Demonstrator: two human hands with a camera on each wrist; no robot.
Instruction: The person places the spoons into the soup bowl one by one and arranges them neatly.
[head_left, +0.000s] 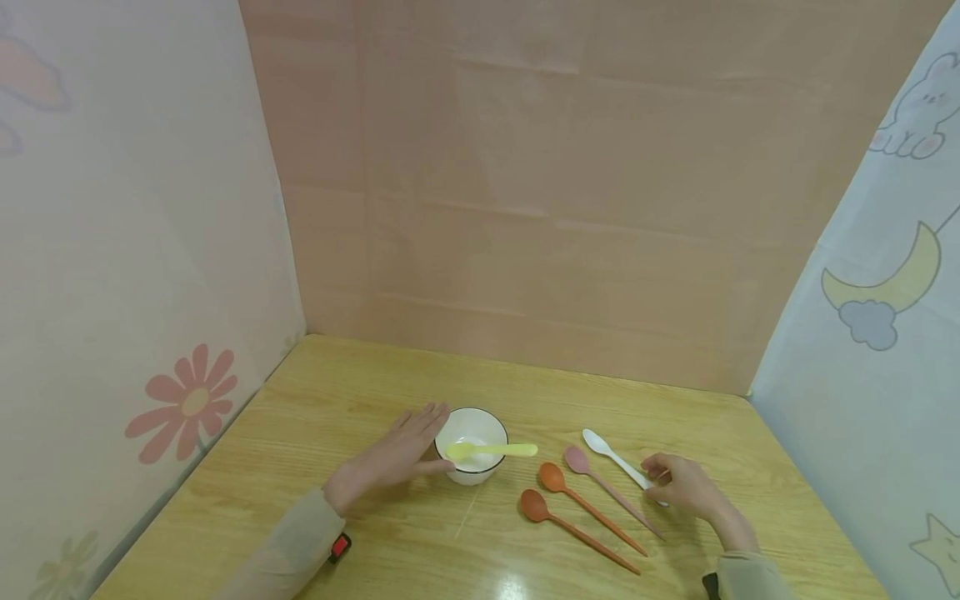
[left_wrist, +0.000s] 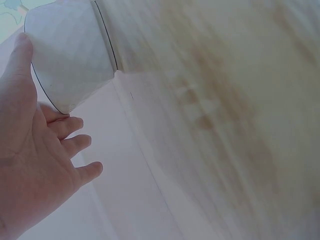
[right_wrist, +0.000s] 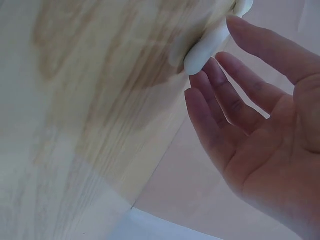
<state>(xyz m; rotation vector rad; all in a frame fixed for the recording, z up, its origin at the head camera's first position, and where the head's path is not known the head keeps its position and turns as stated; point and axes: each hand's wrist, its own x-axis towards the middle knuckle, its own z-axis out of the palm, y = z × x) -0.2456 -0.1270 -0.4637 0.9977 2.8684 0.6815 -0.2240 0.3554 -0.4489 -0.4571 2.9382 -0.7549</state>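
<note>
A white bowl point(head_left: 472, 477) with a dark rim stands at the table's middle, a yellow spoon point(head_left: 510, 450) lying across it with its handle over the right rim. Around the bowl's left side, my left hand point(head_left: 401, 450) rests with fingers and thumb spread; the left wrist view shows them against the wall of the bowl point(left_wrist: 70, 55). My right hand point(head_left: 690, 487) is at the handle end of a white spoon point(head_left: 618, 461) on the table. In the right wrist view, loosely bent fingers and thumb lie beside the white handle point(right_wrist: 202, 52), a gap between them.
Between the bowl and my right hand lie a pink spoon point(head_left: 600, 482), an orange spoon point(head_left: 581, 498) and a dark orange-brown spoon point(head_left: 570, 527), roughly parallel. Printed cloth stands at the left point(head_left: 150, 250) and right point(head_left: 862, 375) of the wooden table point(head_left: 420, 550), a plain backdrop point(head_left: 525, 208) behind.
</note>
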